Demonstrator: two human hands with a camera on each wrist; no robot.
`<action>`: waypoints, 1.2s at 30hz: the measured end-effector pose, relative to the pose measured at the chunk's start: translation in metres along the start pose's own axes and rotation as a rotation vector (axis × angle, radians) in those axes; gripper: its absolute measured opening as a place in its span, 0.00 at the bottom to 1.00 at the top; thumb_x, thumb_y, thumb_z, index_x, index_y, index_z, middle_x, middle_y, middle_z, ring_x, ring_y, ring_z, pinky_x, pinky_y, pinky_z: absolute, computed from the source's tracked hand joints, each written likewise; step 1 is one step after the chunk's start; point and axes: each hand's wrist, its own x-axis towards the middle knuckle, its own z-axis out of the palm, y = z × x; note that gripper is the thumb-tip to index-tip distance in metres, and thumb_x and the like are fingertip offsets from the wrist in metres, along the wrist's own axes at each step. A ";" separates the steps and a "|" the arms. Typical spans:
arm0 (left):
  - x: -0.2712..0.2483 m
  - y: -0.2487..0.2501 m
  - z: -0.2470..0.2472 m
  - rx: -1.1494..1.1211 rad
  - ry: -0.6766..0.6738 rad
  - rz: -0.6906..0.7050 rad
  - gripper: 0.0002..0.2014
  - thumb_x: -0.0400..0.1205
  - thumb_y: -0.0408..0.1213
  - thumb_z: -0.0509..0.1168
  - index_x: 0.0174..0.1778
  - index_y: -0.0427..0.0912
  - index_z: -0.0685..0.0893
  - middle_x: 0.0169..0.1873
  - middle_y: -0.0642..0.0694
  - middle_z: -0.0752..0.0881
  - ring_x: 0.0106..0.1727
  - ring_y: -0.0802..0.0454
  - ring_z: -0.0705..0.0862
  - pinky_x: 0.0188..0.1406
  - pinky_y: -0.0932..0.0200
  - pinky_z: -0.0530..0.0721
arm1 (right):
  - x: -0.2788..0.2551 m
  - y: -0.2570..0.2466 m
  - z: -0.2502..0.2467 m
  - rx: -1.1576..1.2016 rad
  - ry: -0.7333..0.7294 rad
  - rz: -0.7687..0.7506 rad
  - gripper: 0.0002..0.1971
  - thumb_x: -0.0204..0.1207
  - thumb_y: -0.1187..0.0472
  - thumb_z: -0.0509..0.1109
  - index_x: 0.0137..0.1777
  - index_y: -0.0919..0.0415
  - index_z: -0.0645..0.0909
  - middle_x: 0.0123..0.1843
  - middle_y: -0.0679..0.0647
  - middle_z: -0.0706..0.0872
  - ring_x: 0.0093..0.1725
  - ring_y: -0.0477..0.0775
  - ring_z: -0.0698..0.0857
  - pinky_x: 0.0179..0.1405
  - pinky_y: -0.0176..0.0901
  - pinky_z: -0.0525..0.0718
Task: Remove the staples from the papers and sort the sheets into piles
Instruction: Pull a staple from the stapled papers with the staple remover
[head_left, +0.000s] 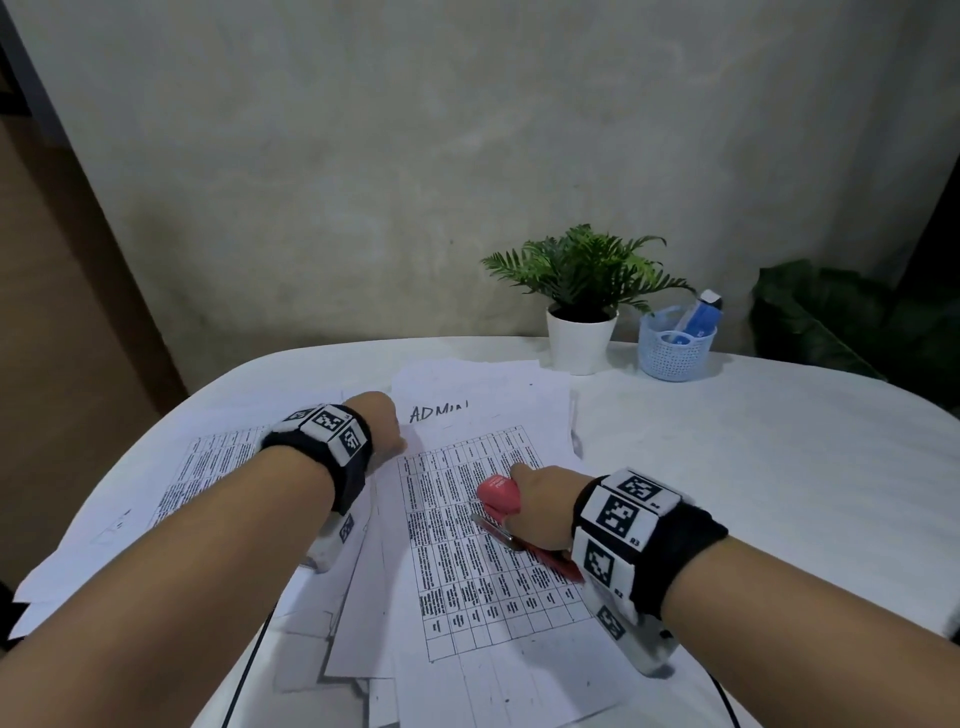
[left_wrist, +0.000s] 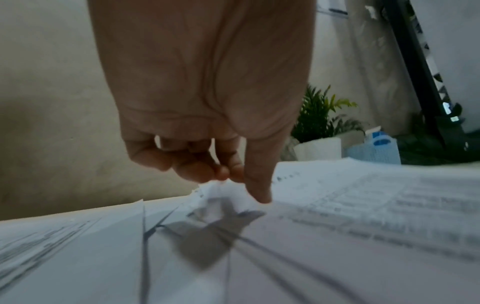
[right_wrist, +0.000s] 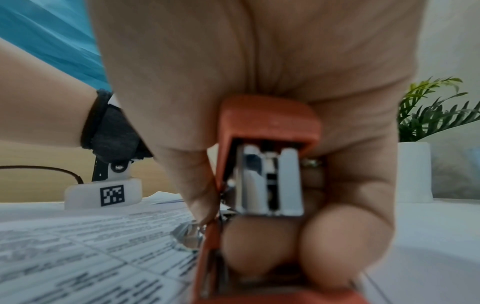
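Observation:
Several white sheets lie spread over the table (head_left: 753, 467). A sheet with a printed table (head_left: 467, 551) lies in the middle, over a sheet handwritten "ADMIN" (head_left: 441, 413). Another printed sheet (head_left: 208, 467) lies to the left. My left hand (head_left: 387, 431) pinches the raised top-left corner of the middle sheet (left_wrist: 221, 191), its thumb (left_wrist: 259, 185) pointing down onto the paper. My right hand (head_left: 540, 488) grips a red stapler (head_left: 498, 493) low over the printed sheet. In the right wrist view the stapler (right_wrist: 267, 123) shows its metal end, with fingers (right_wrist: 340, 242) curled under it.
A potted fern in a white pot (head_left: 582, 338) and a blue mesh basket (head_left: 675, 351) with blue items stand at the table's back right. A dark leafy plant (head_left: 831, 322) is beyond the right edge. A black cable (head_left: 249, 670) runs under the papers near the front edge.

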 end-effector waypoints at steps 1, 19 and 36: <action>-0.001 0.000 -0.002 -0.017 0.030 -0.008 0.15 0.81 0.43 0.65 0.54 0.34 0.85 0.54 0.40 0.87 0.56 0.44 0.85 0.53 0.54 0.82 | -0.002 -0.001 -0.001 -0.009 -0.005 -0.018 0.16 0.83 0.57 0.56 0.67 0.63 0.66 0.64 0.59 0.79 0.61 0.59 0.80 0.56 0.49 0.79; -0.053 0.001 -0.026 -0.848 0.255 0.029 0.11 0.79 0.41 0.71 0.55 0.42 0.85 0.51 0.44 0.87 0.43 0.50 0.84 0.39 0.59 0.79 | -0.006 0.006 -0.004 0.083 0.048 -0.018 0.17 0.83 0.56 0.58 0.68 0.63 0.66 0.58 0.58 0.80 0.54 0.57 0.82 0.54 0.46 0.80; -0.150 0.006 -0.021 -0.852 0.009 -0.071 0.23 0.78 0.25 0.65 0.66 0.42 0.67 0.37 0.37 0.77 0.29 0.48 0.75 0.17 0.65 0.72 | -0.044 0.040 -0.052 0.241 0.343 0.061 0.21 0.80 0.48 0.62 0.66 0.60 0.66 0.56 0.59 0.81 0.47 0.57 0.81 0.46 0.47 0.81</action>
